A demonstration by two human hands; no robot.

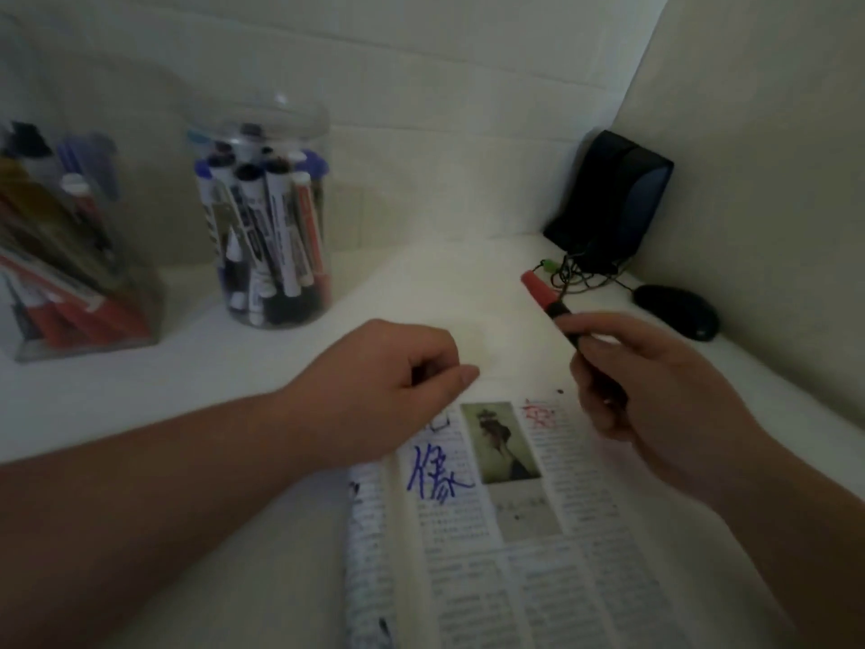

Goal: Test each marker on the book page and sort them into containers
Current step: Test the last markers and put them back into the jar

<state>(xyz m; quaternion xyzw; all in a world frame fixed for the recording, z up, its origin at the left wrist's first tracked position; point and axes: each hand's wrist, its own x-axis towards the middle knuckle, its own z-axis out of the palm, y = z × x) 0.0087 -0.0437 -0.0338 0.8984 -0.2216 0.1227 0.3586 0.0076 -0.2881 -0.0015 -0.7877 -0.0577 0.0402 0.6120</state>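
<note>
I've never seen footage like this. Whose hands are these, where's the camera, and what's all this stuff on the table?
There is no machine here: these are a person's two bare hands, filmed by one wide-angle camera worn on their head, looking forward and down. The right hand grips a marker with a red cap. The left hand hovers above the table, fingers curled, nothing visible in it. Below them lies an open book with a blue scribble and a red scribble on its page. At the back left stand a round clear jar and a second clear container, both holding markers. In the right corner are a black speaker and a black mouse.
</note>
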